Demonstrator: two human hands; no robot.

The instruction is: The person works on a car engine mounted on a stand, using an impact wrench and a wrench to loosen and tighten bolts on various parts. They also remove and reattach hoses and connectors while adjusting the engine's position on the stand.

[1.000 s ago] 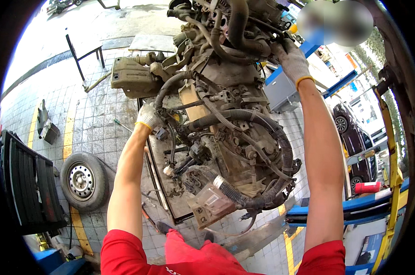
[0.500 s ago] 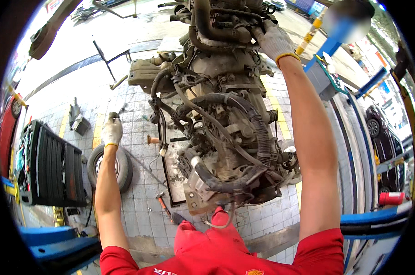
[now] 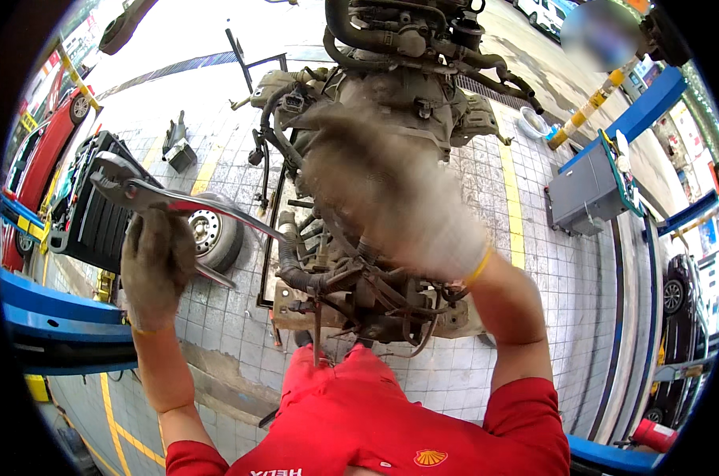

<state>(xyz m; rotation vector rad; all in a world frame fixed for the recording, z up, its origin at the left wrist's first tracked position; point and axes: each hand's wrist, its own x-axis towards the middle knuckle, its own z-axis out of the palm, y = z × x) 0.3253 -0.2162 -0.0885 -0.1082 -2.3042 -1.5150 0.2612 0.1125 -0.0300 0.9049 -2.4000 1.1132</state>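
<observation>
My gloved left hand (image 3: pixel 157 266) grips a pair of large pliers (image 3: pixel 129 192), raised to the left of a dirty engine assembly (image 3: pixel 395 111). The jaws point up and left; the two handles spread to the right and below. My gloved right hand (image 3: pixel 399 202) is in front of the assembly's middle, smeared by motion, so its fingers cannot be made out and whether it touches anything is unclear. Bundled hoses and wiring (image 3: pixel 312 278) hang at the assembly's near end, partly behind that hand.
A wheel (image 3: pixel 220 238) lies on the tiled floor at left, beside a black tool cabinet (image 3: pixel 97 230). Blue lift arms (image 3: pixel 66 313) reach in at the lower left. A grey tool cart (image 3: pixel 585 194) stands at right. A white basin (image 3: pixel 532 124) sits beyond the assembly.
My left hand has come up closer, the pliers now plainly in view. My right hand has left the hoses at the assembly's far end and swung down toward its middle. The view has shifted.
</observation>
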